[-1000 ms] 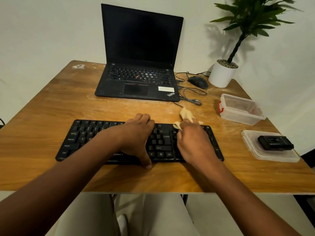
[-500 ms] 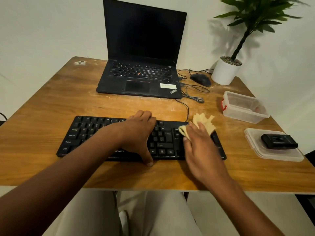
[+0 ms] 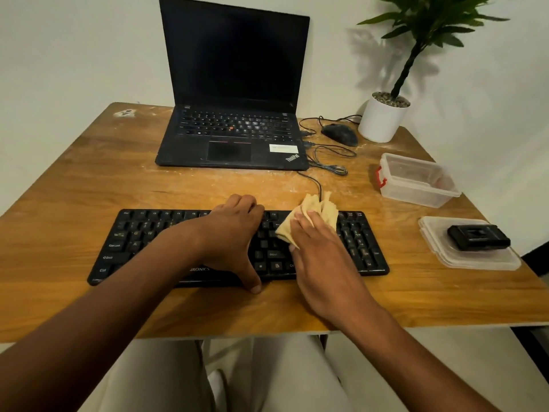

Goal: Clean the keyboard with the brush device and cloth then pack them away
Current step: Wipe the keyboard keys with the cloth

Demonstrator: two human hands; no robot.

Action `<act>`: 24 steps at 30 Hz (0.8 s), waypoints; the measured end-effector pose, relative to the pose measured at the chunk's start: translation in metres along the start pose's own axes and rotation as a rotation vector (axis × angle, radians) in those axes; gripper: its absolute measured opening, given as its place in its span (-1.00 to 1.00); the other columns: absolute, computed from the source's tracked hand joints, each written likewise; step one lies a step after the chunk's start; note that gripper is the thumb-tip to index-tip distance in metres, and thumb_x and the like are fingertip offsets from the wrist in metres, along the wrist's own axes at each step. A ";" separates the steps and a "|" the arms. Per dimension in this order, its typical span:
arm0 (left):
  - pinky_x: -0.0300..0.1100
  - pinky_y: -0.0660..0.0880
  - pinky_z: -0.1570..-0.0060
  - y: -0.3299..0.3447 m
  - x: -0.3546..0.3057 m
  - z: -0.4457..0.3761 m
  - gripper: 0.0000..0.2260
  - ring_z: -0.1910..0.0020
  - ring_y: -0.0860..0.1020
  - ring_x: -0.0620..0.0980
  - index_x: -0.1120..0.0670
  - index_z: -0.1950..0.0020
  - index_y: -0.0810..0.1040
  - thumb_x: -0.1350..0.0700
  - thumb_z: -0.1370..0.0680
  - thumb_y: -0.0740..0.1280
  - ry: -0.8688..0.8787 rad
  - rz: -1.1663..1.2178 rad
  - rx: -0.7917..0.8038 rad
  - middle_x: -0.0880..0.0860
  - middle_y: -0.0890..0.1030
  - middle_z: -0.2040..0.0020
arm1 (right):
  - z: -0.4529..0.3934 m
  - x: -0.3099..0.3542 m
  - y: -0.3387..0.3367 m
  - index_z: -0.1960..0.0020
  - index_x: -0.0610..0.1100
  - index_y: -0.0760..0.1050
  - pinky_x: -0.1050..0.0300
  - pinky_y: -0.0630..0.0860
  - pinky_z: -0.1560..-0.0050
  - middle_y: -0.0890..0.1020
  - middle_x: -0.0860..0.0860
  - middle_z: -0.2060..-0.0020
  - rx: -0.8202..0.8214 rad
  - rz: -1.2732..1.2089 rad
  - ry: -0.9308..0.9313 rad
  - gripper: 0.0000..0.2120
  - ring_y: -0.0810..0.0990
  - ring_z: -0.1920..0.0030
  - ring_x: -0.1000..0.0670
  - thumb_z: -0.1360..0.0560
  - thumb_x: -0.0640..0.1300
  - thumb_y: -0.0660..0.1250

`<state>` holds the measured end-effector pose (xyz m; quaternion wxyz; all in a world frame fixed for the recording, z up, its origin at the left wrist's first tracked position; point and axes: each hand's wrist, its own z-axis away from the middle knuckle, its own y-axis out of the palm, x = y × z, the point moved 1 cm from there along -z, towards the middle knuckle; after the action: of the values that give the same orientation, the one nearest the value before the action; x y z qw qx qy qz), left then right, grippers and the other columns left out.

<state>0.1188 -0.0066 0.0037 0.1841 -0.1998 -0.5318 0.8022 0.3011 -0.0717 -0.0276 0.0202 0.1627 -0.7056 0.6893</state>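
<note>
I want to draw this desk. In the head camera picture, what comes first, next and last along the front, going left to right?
Keyboard → left hand → cloth → lid with the black brush device on it.

Keyboard lies before the laptop; right of it, brush device on a lid

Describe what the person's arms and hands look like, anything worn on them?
Both forearms are bare, with no sleeves in view. The left hand and right hand show no gloves, and no rings, watch or bracelets are visible. Light beige trousers show below the table edge.
</note>
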 end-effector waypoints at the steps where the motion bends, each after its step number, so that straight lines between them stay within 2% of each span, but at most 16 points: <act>1: 0.02 0.23 -0.55 0.000 0.001 0.000 0.20 -0.55 0.10 0.04 0.05 -0.67 0.03 -0.36 -0.26 0.60 0.000 0.003 -0.001 0.01 0.11 -0.56 | 0.008 -0.007 -0.003 -0.68 -0.06 0.06 0.10 -0.14 -0.64 0.09 0.06 -0.67 0.008 0.015 -0.011 -0.46 -0.13 -0.66 0.07 -0.74 -0.02 0.04; 3: 0.01 0.21 -0.56 0.001 0.001 -0.001 0.22 -0.56 0.08 0.04 0.06 -0.67 0.00 -0.37 -0.26 0.60 0.003 0.003 0.000 0.01 0.10 -0.57 | 0.014 -0.023 -0.009 -0.68 -0.07 0.07 0.14 -0.15 -0.60 0.11 0.05 -0.66 -0.002 0.040 0.010 -0.47 -0.09 -0.66 0.06 -0.74 -0.04 0.06; 6: 0.02 0.19 -0.56 0.001 0.000 -0.001 0.23 -0.57 0.07 0.05 0.05 -0.68 0.00 -0.36 -0.25 0.61 -0.006 0.013 0.001 0.01 0.09 -0.58 | -0.001 -0.022 -0.007 -0.67 -0.11 0.10 0.10 -0.11 -0.63 0.14 0.00 -0.66 -0.041 0.043 0.034 -0.48 -0.07 -0.67 0.01 -0.74 -0.04 0.04; 10: 0.02 0.23 -0.55 0.000 -0.001 0.000 0.21 -0.55 0.11 0.04 0.04 -0.67 0.02 -0.35 -0.25 0.62 -0.010 0.016 -0.005 0.00 0.12 -0.57 | 0.002 -0.014 -0.005 -0.68 -0.07 0.08 0.14 -0.17 -0.59 0.11 0.05 -0.66 -0.021 0.002 -0.016 -0.48 -0.16 -0.66 0.08 -0.74 -0.03 0.05; 17: 0.03 0.25 -0.55 0.002 0.000 -0.003 0.22 -0.53 0.13 0.03 0.05 -0.67 0.05 -0.37 -0.22 0.62 -0.011 0.007 -0.010 0.00 0.16 -0.54 | 0.071 -0.030 0.003 -0.67 -0.04 0.10 0.04 -0.01 -0.61 0.08 0.11 -0.66 0.004 0.024 -0.182 -0.42 -0.20 -0.66 0.10 -0.67 -0.10 0.12; 20: 0.02 0.25 -0.55 0.002 0.000 -0.002 0.22 -0.53 0.13 0.03 0.05 -0.67 0.05 -0.37 -0.23 0.61 -0.009 0.005 -0.013 0.00 0.16 -0.54 | 0.090 -0.032 -0.002 -0.66 0.08 0.11 0.10 0.08 -0.60 0.07 0.28 -0.63 0.029 -0.058 -0.196 -0.48 -0.16 -0.64 0.21 -0.71 -0.02 0.04; 22: 0.02 0.24 -0.55 0.002 0.000 -0.001 0.21 -0.53 0.12 0.04 0.05 -0.67 0.05 -0.36 -0.24 0.61 -0.009 0.008 -0.011 0.00 0.15 -0.54 | 0.091 -0.034 -0.016 -0.63 0.19 0.12 0.25 0.02 -0.56 0.04 0.47 -0.55 -0.030 -0.221 -0.090 -0.52 -0.12 -0.59 0.35 -0.72 0.09 -0.03; 23: 0.03 0.23 -0.55 0.002 0.000 -0.001 0.21 -0.53 0.12 0.04 0.05 -0.67 0.04 -0.35 -0.24 0.62 -0.008 0.012 -0.010 0.00 0.15 -0.54 | 0.087 -0.035 -0.023 -0.62 0.19 0.14 0.29 0.01 -0.56 0.06 0.48 -0.54 -0.107 -0.300 -0.022 -0.49 -0.08 -0.57 0.38 -0.67 0.12 -0.01; 24: 0.03 0.23 -0.55 0.002 0.000 -0.001 0.21 -0.54 0.12 0.04 0.05 -0.67 0.04 -0.35 -0.24 0.62 -0.008 0.016 -0.010 0.00 0.15 -0.54 | 0.079 -0.035 -0.030 -0.62 0.15 0.17 0.31 0.01 -0.56 0.11 0.41 -0.56 -0.198 -0.339 0.011 -0.48 -0.04 -0.58 0.37 -0.66 0.10 0.02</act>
<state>0.1195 -0.0065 0.0013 0.1746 -0.2015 -0.5348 0.8018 0.3572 -0.1423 -0.0115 0.1558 0.2724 -0.7325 0.6041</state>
